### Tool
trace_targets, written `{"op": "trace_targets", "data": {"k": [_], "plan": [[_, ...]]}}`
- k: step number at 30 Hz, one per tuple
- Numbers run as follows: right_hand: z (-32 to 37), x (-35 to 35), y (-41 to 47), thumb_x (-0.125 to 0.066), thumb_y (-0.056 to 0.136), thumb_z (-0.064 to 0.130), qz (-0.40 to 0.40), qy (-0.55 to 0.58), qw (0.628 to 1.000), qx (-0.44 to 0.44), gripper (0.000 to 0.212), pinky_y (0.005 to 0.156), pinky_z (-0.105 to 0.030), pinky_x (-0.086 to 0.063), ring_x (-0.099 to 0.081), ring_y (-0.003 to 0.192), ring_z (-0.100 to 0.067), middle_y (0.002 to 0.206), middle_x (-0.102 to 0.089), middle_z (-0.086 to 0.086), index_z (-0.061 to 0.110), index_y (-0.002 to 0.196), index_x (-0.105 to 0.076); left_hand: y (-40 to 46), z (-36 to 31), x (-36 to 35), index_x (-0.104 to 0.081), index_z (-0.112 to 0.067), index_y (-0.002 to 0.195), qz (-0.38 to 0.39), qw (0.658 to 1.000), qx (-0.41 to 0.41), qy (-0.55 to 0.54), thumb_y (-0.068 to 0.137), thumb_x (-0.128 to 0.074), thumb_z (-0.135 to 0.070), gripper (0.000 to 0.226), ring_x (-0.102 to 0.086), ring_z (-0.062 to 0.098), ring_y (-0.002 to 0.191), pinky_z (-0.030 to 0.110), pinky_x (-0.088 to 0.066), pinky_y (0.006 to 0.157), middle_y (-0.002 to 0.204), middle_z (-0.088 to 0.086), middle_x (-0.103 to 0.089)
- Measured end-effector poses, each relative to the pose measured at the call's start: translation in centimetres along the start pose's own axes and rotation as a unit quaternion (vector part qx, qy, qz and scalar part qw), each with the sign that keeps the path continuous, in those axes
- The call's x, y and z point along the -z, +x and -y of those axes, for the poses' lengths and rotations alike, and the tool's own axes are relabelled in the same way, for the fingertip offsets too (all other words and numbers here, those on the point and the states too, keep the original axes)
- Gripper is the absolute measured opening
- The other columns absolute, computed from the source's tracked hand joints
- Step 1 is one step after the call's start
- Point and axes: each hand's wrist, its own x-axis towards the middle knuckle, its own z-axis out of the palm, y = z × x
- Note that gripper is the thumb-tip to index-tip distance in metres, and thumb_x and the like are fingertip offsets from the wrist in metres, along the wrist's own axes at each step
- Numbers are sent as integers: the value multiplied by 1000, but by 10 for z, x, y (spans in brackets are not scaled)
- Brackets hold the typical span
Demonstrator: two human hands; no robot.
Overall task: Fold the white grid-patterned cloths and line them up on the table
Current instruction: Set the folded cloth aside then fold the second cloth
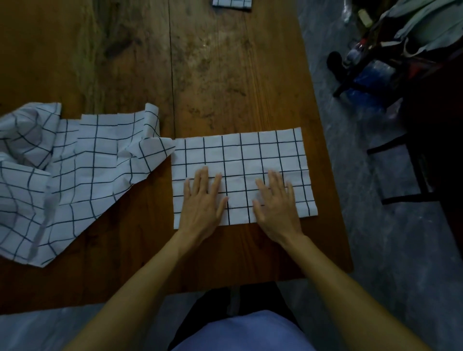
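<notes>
The folded cloth (240, 160) lies flat near the right edge of the wooden bench (225, 75); the left hand (203, 200) and right hand (275, 203) press on it, fingers straight and spread; a crumpled cloth (75, 170) touches its left corner; 1 small folded cloth (231, 3) sits far back.

The wooden table (213, 75) is dark, worn and stained, with a long seam running away down its planks. Off its right edge lies a grey mottled floor (363, 225), where a dark chair frame (406, 175) stands near the table's corner. Farther back on that side sits a dim heap of clutter (390, 50), with blue plastic and pale cloth among it.
</notes>
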Motion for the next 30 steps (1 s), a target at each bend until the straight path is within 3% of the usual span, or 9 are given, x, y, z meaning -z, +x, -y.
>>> {"op": "trace_targets", "data": {"k": [5, 9, 13, 17, 21, 25, 27, 30], "plan": [[33, -11, 67, -24, 97, 38, 10, 9, 995, 100, 56, 119, -46, -4, -5, 148, -29, 158, -16, -16, 17, 148, -29, 27, -11, -3, 2, -25, 151, -28, 999, 25, -19, 98, -16, -49, 61, 15, 21, 145, 43, 8, 117, 158, 9, 12], [33, -28, 83, -19, 99, 41, 19, -14, 992, 125, 54, 119, -44, -2, -7, 148, -27, 158, -17, -14, 19, 148, -30, 27, -2, -12, 1, -24, 151, -35, 997, 61, -29, 97, -17, -49, 62, 17, 19, 145, 43, 5, 118, 158, 9, 12], [26, -32, 84, -24, 100, 39, -4, -17, 991, 134, 51, 119, -45, -9, -13, 147, -27, 157, -22, -14, 20, 147, -33, 31, -3, -15, 0, -25, 151, -41, 997, 55, -32, 95, -18, -50, 64, 16, 19, 145, 44, 8, 117, 158, 8, 11], [24, -33, 83, -24, 100, 41, -7, -20, 992, 125, 53, 119, -46, -7, -11, 147, -28, 157, -20, -15, 19, 147, -32, 32, 0, -17, -5, -24, 151, -48, 997, 47, -24, 94, -18, -53, 65, 12, 19, 146, 45, 5, 117, 159, 9, 6], [-6, -27, 68, -24, 99, 44, -17, -36, 998, 50, 56, 119, -46, -2, -3, 148, -27, 159, -10, -13, 22, 150, -22, 31, 1, -15, -9, -22, 151, -54, 997, 48, -32, 94, -22, -54, 66, 11, 21, 146, 45, 4, 117, 159, 10, 6], [-26, -17, 51, -25, 99, 43, -42, -53, 998, -11, 57, 118, -48, 1, -2, 148, -28, 159, -9, -13, 20, 150, -20, 25, -8, -11, -13, -19, 151, -52, 999, -4, -2, 95, -23, -52, 65, 5, 27, 146, 49, 1, 117, 159, 14, 0], [-20, -12, 51, -27, 99, 41, -49, -44, 998, 24, 55, 118, -49, 1, -3, 148, -27, 159, -12, -12, 18, 150, -22, 19, -17, -12, -14, -20, 150, -46, 999, -24, 10, 95, -23, -52, 65, 3, 27, 146, 49, -1, 116, 159, 14, -1], [2, -6, 58, -30, 99, 36, -63, -11, 994, 89, 53, 119, -48, -4, -8, 147, -28, 157, -19, -15, 16, 148, -27, 8, -23, -17, -6, -23, 151, -27, 999, 11, -14, 96, -19, -54, 64, 10, 24, 146, 46, 5, 117, 159, 11, 7]]}}
